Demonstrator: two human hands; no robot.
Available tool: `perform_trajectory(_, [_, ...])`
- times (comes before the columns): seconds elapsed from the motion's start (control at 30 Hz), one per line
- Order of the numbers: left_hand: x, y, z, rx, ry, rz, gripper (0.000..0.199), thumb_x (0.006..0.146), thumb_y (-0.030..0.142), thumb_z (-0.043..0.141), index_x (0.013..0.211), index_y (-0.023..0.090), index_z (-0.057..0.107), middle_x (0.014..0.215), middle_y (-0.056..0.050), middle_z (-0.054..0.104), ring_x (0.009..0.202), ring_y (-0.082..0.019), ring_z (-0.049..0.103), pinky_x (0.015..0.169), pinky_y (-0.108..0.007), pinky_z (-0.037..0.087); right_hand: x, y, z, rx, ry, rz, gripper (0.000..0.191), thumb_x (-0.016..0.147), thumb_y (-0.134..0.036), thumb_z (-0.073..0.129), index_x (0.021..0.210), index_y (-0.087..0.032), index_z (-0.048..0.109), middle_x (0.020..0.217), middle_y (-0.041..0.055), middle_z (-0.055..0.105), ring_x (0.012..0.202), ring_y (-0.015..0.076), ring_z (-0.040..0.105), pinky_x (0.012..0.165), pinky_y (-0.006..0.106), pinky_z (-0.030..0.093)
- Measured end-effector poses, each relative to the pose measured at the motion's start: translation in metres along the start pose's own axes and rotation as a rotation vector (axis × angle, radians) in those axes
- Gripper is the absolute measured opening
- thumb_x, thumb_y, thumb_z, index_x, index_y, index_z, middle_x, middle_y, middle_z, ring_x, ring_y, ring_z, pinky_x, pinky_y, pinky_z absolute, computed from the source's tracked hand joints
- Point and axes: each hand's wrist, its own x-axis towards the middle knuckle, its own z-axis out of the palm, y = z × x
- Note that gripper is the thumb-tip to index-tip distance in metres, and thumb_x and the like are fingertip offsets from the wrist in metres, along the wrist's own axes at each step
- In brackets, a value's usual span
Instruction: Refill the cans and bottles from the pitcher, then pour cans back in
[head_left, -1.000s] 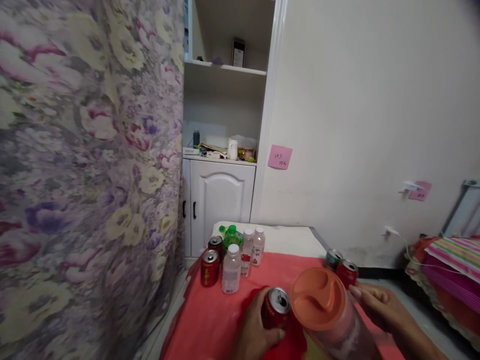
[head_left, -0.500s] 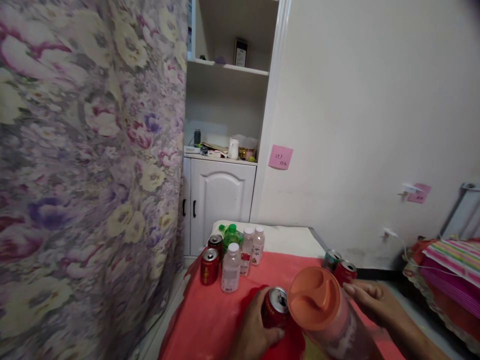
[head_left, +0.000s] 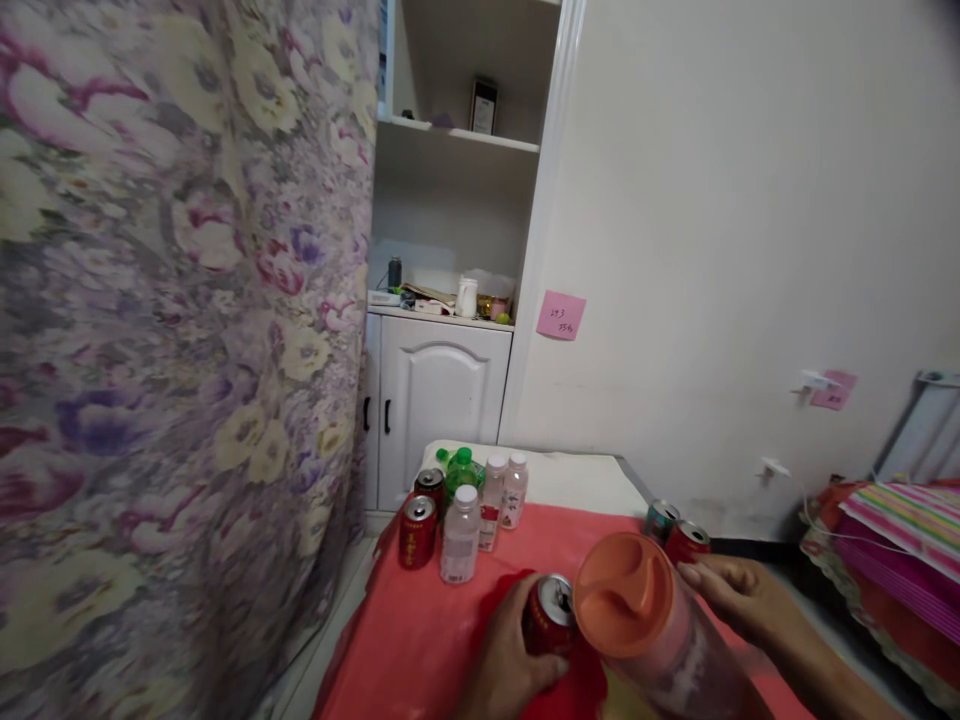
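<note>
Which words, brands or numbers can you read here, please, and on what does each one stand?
"王": apparently the top gold character on the leftmost red can; those below are blurred.
"243": perhaps the handwritten top line on the pink sticky note beside the cabinet; the rest is unclear.
Too small or blurred: the far-right pink sticky note, the bottle labels, the shelf box and the red can in the left hand.

On the nearer red can at the left of the surface, gold Chinese characters run downward, the top one reading 王; the pink note on the wall bears handwriting resembling "243" above "55" and an unclear mark; lettering on the can held by the left fingers, the bottle labels and the farther pink note is illegible
</note>
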Motion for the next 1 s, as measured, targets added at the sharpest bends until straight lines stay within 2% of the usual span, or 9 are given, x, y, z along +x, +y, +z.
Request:
perform_trajectory(0.23, [0.003,-0.004,-0.001,0.015,0.013,-0.008,0.080,0.049,-0.004,0.069,0.124,0.023,0.059,0.128,-0.006,0.068,0.123,-0.031,0.059,0.107,-0.040,0.043,0.001,-0.005,0.002,-0.034,-0.005,-0.012,0.062,0.075,-0.077,0.056,0.054,-0.023,0.032,0.052,-0.0055,0.027,0.050,0.0105,0.026,0.048,0.026,0.020])
perform_trajectory(0.43, [0.004,-0.007,-0.002,0.014,-0.004,0.013,0.080,0.050,-0.004,0.069,0.125,0.022,0.058,0.127,-0.006,0.068,0.120,-0.029,0.060,0.104,-0.037,0.046,-0.001,-0.016,0.003,-0.042,0.010,-0.010,0.065,0.072,-0.080,0.054,0.054,-0.024,0.027,0.052,-0.0061,0.023,0.051,0.0104,0.023,0.048,0.026,0.020])
perform_trajectory(0.6, [0.001,-0.003,-0.001,0.042,0.004,0.005,0.079,0.049,-0.005,0.070,0.124,0.022,0.059,0.125,-0.005,0.069,0.119,-0.028,0.061,0.103,-0.035,0.046,0.001,-0.016,0.000,-0.061,-0.047,0.019,0.065,0.071,-0.080,0.056,0.053,-0.024,0.029,0.051,-0.0060,0.026,0.051,0.0106,0.025,0.047,0.026,0.022])
perform_trajectory(0.73, [0.003,-0.008,-0.002,0.033,0.006,0.011,0.080,0.050,-0.004,0.070,0.124,0.024,0.059,0.126,-0.004,0.069,0.118,-0.028,0.061,0.102,-0.035,0.047,-0.002,-0.017,0.001,-0.012,0.013,-0.009,0.062,0.074,-0.077,0.056,0.054,-0.024,0.030,0.051,-0.0066,0.025,0.051,0.0103,0.024,0.048,0.026,0.020])
perform_trajectory(1.0, [0.003,-0.005,-0.001,0.044,0.013,0.002,0.079,0.049,-0.004,0.068,0.124,0.021,0.058,0.126,-0.006,0.068,0.121,-0.029,0.060,0.105,-0.037,0.045,-0.004,-0.022,-0.002,-0.022,0.004,-0.036,0.061,0.077,-0.073,0.057,0.055,-0.024,0.029,0.052,-0.0067,0.024,0.051,0.0099,0.022,0.049,0.027,0.018])
